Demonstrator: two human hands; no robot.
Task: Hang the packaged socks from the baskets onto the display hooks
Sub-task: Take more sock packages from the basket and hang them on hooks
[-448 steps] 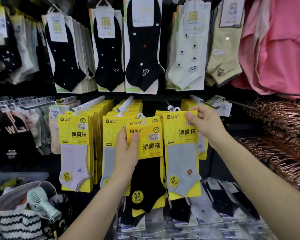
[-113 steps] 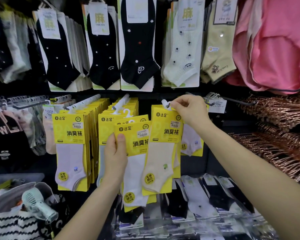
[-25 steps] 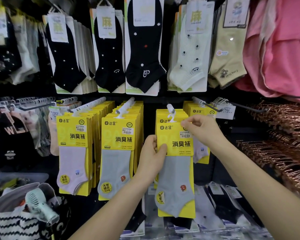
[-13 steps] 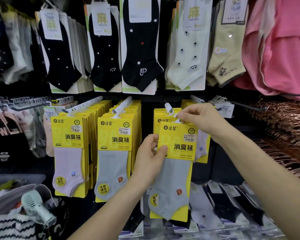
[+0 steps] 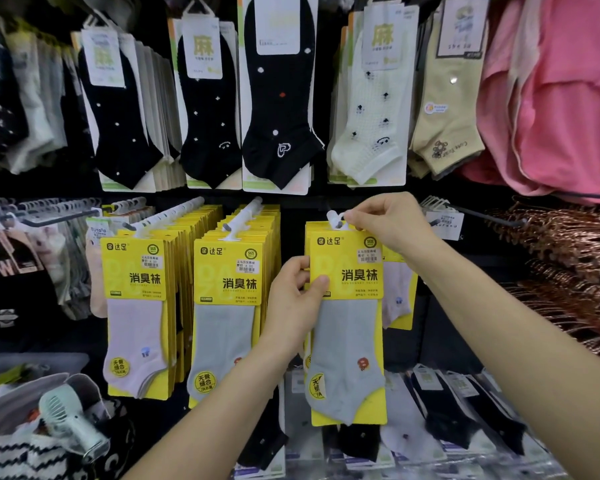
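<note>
Sock pack, grey on yellow card, being held at tip of display hook, in front of other yellow packs there. Right hand pinching white hanger loop on top. Left hand pinching pack's left edge, thumb lying on card front.

I see left hand and right hand, both bare. Forearms bare to the frame edge. Nails short, natural. Wrists slim.

A shop: price-stickered packaged socks in rows on display hooks.
</note>
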